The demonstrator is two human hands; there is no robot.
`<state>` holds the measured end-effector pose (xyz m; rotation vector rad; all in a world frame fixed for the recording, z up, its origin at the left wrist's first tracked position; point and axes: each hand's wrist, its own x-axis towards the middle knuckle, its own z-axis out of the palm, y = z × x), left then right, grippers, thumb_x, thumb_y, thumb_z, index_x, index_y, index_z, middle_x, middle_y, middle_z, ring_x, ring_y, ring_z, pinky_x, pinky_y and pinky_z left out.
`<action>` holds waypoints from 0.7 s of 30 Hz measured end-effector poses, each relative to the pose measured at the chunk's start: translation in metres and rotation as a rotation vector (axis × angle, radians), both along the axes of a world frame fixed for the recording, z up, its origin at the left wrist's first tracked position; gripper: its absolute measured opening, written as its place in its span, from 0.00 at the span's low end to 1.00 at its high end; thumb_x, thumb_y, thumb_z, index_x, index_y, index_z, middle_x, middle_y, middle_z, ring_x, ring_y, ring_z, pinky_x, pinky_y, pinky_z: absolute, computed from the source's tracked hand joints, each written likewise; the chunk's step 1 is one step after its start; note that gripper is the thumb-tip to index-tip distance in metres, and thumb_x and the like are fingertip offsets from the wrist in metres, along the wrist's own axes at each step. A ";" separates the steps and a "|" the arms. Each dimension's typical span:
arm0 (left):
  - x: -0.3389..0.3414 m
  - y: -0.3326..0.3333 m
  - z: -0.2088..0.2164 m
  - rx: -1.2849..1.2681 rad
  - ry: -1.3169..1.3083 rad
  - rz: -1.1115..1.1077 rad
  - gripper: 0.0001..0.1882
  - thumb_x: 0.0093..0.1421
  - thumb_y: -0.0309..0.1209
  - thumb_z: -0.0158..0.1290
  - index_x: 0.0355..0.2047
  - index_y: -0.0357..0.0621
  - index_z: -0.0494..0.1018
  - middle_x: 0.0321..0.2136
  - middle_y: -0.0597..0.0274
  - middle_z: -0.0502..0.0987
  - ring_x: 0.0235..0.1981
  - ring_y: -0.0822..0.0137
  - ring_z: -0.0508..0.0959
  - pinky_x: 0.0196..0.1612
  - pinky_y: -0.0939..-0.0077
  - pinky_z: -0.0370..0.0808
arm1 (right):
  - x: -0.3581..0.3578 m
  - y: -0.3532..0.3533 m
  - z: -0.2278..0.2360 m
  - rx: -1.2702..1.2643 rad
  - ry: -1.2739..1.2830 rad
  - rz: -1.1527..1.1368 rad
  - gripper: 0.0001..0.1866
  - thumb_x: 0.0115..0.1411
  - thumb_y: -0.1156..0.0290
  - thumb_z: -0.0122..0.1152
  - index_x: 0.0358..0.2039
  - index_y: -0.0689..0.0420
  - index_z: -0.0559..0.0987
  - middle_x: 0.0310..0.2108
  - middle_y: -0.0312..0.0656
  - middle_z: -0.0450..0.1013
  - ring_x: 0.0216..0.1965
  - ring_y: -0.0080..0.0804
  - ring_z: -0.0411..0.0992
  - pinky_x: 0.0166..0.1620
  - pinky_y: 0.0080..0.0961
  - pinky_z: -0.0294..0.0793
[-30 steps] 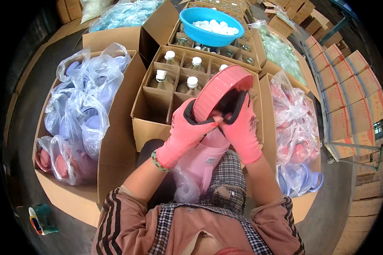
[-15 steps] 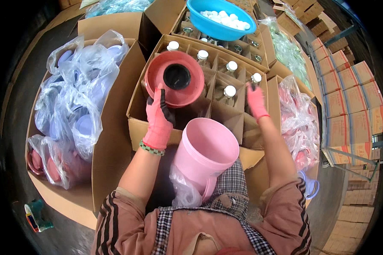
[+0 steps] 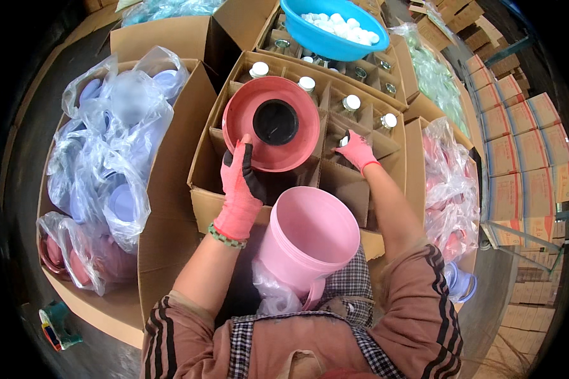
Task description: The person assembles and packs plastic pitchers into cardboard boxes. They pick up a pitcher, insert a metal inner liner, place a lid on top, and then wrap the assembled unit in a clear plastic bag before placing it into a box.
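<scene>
My left hand, in a pink glove with dark finger pads, is closed on the near rim of a round red plastic lid with a black disc in its middle. The lid hangs over a divided cardboard box and hides part of it. Inside the box, glass bottles with white caps stand in the compartments. My gloved right hand is closed around the white cap of one bottle in the nearer row. A pink plastic pitcher with a handle rests tilted at my lap, mouth up.
Beyond the box, a blue basin of white caps sits on another box of bottles. On the left, a carton holds bagged lilac and red plastic ware. Bagged red pieces fill a carton on the right. Stacked cartons stand farther right.
My right hand has moved left and nearer, from the far-right bottle to the cap of a nearer one. The lid in my left hand has shifted slightly right.
</scene>
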<state>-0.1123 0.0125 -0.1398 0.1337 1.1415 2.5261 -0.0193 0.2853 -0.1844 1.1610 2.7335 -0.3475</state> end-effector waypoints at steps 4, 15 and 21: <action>-0.008 -0.003 -0.023 -0.025 0.066 -0.032 0.12 0.56 0.29 0.43 0.40 0.45 0.67 0.39 0.64 0.70 0.42 0.67 0.69 0.47 0.71 0.65 | 0.006 -0.015 0.035 0.044 0.087 0.010 0.34 0.39 0.51 0.62 0.43 0.60 0.67 0.43 0.53 0.67 0.45 0.45 0.66 0.46 0.33 0.66; -0.019 -0.021 -0.033 0.891 0.014 -0.608 0.20 0.59 0.41 0.38 0.44 0.39 0.61 0.40 0.51 0.67 0.43 0.61 0.69 0.52 0.59 0.61 | 0.141 -0.046 0.275 -0.160 0.920 -0.202 0.20 0.45 0.57 0.60 0.32 0.59 0.71 0.22 0.39 0.69 0.20 0.26 0.69 0.23 0.21 0.67; 0.031 -0.019 0.045 0.809 -0.113 -0.743 0.24 0.60 0.43 0.34 0.50 0.37 0.53 0.54 0.45 0.54 0.53 0.61 0.61 0.56 0.58 0.54 | 0.200 -0.087 0.183 -0.932 1.405 -0.460 0.16 0.53 0.55 0.49 0.33 0.54 0.72 0.16 0.34 0.67 0.12 0.18 0.61 0.13 0.10 0.54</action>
